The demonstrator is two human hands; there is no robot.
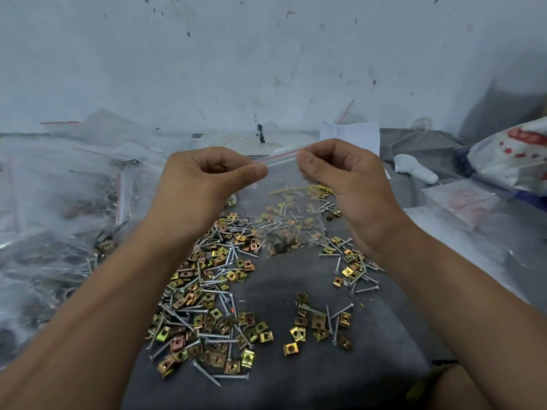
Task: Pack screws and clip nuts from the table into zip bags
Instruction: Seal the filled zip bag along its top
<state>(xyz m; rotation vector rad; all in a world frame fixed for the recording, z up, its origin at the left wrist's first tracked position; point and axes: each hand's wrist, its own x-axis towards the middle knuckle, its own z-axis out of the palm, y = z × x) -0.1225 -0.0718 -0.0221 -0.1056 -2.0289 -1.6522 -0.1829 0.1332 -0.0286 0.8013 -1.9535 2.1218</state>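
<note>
A clear zip bag [281, 202] with a red strip along its top hangs between my hands above the table. My left hand [204, 176] pinches the left end of its top edge. My right hand [340, 170] pinches the same edge further right. Several screws and clip nuts [281, 241] lie in the bag's bottom. Underneath, on the dark grey cloth [296, 380], a big pile of silver screws and yellow-gold clip nuts [207, 291] is spread out. Smaller clusters [322, 324] lie to the right.
Filled clear zip bags [53, 232] are heaped along the left side. At the back stand a white sheet of paper [352, 134] and a white plastic object [414, 168]. A red-and-white printed bag [512, 155] lies at the far right, flat packets [461, 202] below it.
</note>
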